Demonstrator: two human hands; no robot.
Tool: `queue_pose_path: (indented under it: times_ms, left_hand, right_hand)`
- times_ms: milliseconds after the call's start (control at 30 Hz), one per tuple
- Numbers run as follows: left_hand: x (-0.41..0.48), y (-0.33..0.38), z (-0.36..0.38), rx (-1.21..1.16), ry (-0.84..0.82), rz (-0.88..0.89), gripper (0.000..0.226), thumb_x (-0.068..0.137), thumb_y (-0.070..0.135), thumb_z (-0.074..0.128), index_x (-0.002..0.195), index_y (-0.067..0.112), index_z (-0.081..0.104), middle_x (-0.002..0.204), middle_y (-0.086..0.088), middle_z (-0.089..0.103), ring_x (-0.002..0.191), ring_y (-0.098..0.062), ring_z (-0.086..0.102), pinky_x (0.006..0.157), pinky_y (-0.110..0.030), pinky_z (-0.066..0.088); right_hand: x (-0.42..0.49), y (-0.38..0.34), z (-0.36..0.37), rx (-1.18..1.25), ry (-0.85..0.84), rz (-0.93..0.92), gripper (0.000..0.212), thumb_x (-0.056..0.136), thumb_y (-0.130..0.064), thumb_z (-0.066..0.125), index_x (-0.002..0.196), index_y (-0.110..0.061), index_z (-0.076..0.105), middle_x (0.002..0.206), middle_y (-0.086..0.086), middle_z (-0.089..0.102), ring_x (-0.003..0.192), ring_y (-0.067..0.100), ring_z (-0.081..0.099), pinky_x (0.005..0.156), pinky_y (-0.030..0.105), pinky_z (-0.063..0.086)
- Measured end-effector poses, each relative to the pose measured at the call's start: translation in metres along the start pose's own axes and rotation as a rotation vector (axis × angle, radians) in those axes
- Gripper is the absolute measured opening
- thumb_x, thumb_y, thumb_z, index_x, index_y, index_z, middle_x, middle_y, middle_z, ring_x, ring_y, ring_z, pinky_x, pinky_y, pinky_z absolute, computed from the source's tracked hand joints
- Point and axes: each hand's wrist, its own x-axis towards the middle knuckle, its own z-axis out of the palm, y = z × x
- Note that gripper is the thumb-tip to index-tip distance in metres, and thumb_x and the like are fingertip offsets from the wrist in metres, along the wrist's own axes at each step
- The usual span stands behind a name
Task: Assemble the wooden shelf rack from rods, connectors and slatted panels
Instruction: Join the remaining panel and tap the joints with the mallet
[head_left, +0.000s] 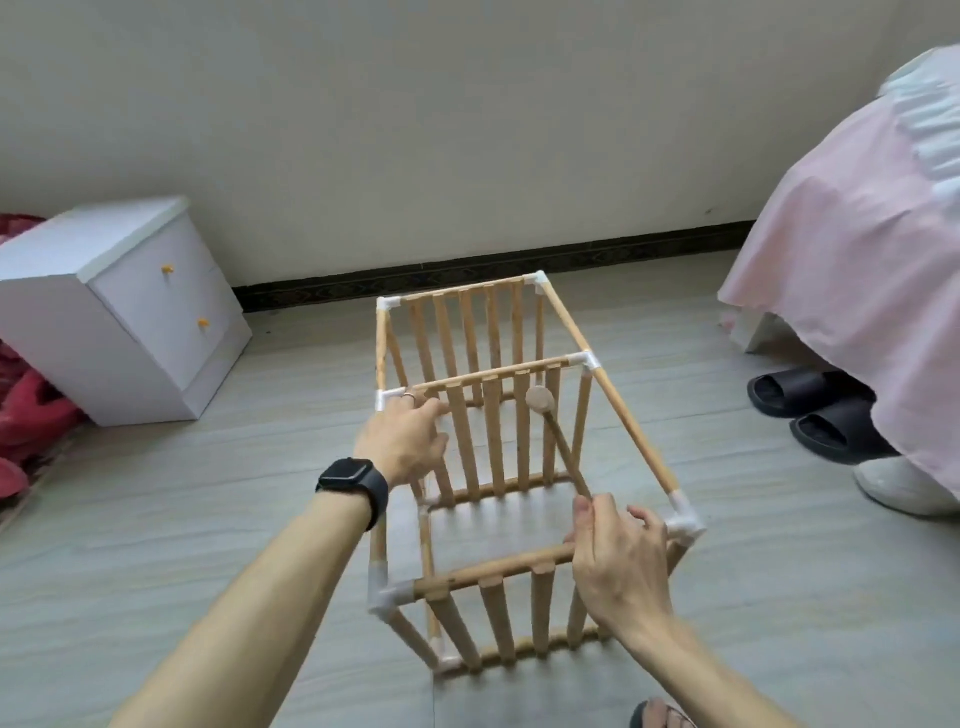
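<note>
Left hand (402, 441) gripped the rack's (623, 421) middle slatted panel (493, 431); right hand's (618, 566) fingers held a wooden mallet (540, 400). Best: steady it, tap connectors (685, 522) squarely.

Single head-worn wide-angle view, steeply down and forward, close above the rack (493, 436) toward the wall (467, 130).

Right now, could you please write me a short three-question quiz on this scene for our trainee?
1. True or false: the left hand grips the middle slatted panel by its top rail.
2. Which tool does the right hand hold? A. mallet B. screwdriver C. saw
3. Fill in: the white nightstand shows ___ yellow knobs.
Key: 1 true; 2 A; 3 two.
</note>
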Motion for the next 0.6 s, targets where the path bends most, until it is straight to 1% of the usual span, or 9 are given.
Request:
queue_pose_path:
  times_ms: [67,133,200,233,300,367,433,500,600]
  left_hand:
    - [0.021,-0.012,0.001,0.1,-0.009,-0.036,0.045,0.1,0.038,0.05,0.143,0.027,0.044,0.15,-0.004,0.043,0.134,-0.027,0.044,0.102,-0.045,0.047]
    - [0.038,-0.017,0.009,0.148,-0.048,-0.042,0.056,0.101,0.04,0.047,0.153,0.024,0.031,0.161,-0.005,0.032,0.146,-0.027,0.031,0.114,-0.047,0.036]
    - [0.053,-0.021,0.018,0.146,-0.089,-0.047,0.062,0.104,0.042,0.042,0.159,0.024,0.02,0.165,-0.003,0.024,0.151,-0.024,0.021,0.12,-0.051,0.024]
    - [0.059,-0.023,0.023,0.141,-0.091,-0.044,0.062,0.104,0.043,0.04,0.159,0.025,0.018,0.165,-0.002,0.024,0.152,-0.024,0.021,0.121,-0.053,0.022]
    - [0.071,-0.025,0.029,0.125,-0.039,-0.024,0.054,0.105,0.045,0.037,0.154,0.027,0.027,0.157,-0.006,0.037,0.141,-0.029,0.038,0.115,-0.053,0.03]
    - [0.078,-0.021,0.029,0.142,0.04,-0.01,0.043,0.104,0.05,0.035,0.139,0.026,0.044,0.134,-0.01,0.055,0.11,-0.031,0.055,0.098,-0.049,0.045]
    - [0.081,-0.014,0.027,0.19,0.08,-0.047,0.042,0.103,0.054,0.031,0.121,0.024,0.053,0.108,-0.01,0.06,0.087,-0.029,0.056,0.08,-0.043,0.051]
    - [0.077,-0.01,0.026,0.284,0.092,-0.098,0.045,0.103,0.055,0.025,0.109,0.022,0.055,0.096,-0.008,0.06,0.079,-0.03,0.058,0.07,-0.039,0.048]
    - [0.057,-0.009,0.03,0.336,0.114,-0.154,0.042,0.103,0.049,0.023,0.1,0.021,0.054,0.086,-0.006,0.057,0.075,-0.03,0.058,0.066,-0.037,0.039]
  right_hand:
    - [0.002,0.004,0.002,-0.069,0.056,-0.035,0.037,0.108,-0.037,0.023,0.076,-0.03,0.04,0.053,-0.01,0.053,0.059,0.006,0.054,0.09,0.033,0.029]
    - [0.01,0.012,0.002,-0.1,0.116,-0.045,0.035,0.106,-0.037,0.025,0.076,-0.027,0.041,0.052,-0.01,0.051,0.057,0.012,0.052,0.085,0.033,0.027]
    - [0.024,0.024,0.0,-0.115,0.151,-0.068,0.035,0.105,-0.036,0.027,0.075,-0.025,0.042,0.052,-0.01,0.051,0.056,0.015,0.051,0.083,0.032,0.024]
    - [0.033,0.031,-0.001,-0.117,0.163,-0.08,0.035,0.105,-0.035,0.028,0.074,-0.025,0.041,0.051,-0.009,0.052,0.056,0.016,0.05,0.082,0.03,0.022]
    - [0.051,0.045,-0.004,-0.11,0.165,-0.09,0.034,0.105,-0.034,0.03,0.073,-0.026,0.039,0.051,-0.008,0.052,0.059,0.019,0.05,0.083,0.03,0.022]
    - [0.071,0.061,-0.009,-0.138,0.185,-0.119,0.033,0.104,-0.031,0.032,0.073,-0.024,0.039,0.051,-0.009,0.049,0.066,0.019,0.043,0.087,0.031,0.025]
    - [0.093,0.077,-0.015,-0.176,0.16,-0.132,0.036,0.104,-0.032,0.03,0.073,-0.019,0.044,0.056,-0.007,0.051,0.07,0.021,0.045,0.088,0.034,0.026]
    - [0.116,0.09,-0.021,-0.173,0.079,-0.093,0.04,0.104,-0.034,0.03,0.077,-0.014,0.051,0.069,0.002,0.059,0.078,0.029,0.055,0.085,0.038,0.03]
    - [0.142,0.094,-0.032,-0.2,0.032,-0.037,0.037,0.108,-0.032,0.037,0.091,-0.009,0.061,0.095,0.011,0.063,0.1,0.034,0.052,0.083,0.041,0.036]
